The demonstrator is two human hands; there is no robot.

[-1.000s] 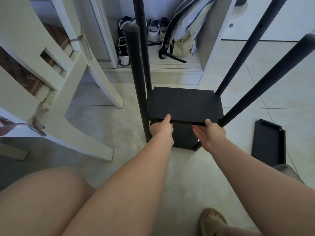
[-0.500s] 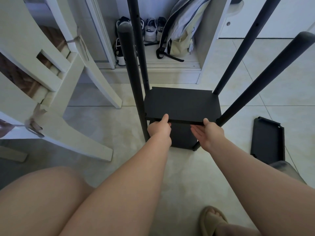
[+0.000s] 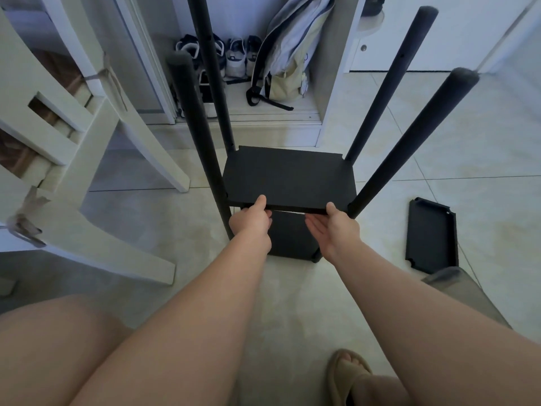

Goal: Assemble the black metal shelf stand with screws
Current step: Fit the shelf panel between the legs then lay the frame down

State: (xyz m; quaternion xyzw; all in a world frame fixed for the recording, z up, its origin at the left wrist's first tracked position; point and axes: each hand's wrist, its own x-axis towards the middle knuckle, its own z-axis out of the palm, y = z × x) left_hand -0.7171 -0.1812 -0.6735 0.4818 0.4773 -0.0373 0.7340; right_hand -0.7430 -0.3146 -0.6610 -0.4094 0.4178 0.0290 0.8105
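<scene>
The black shelf stand rises from the tiled floor on several round black poles. A black shelf panel sits between the poles, above a lower shelf near the floor. My left hand grips the panel's near edge at its left end, thumb on top and fingers curled under. At the right end my right hand holds the same edge, thumb on top, fingers underneath. No screws are visible.
A spare black shelf panel lies on the floor to the right. A white wooden chair leans at the left. Shoes and a backpack sit behind the stand. My knee and sandalled foot are in the foreground.
Both hands keep their hold on the panel's near edge. The panel and the poles have shifted only slightly in view, mostly from the head moving.
</scene>
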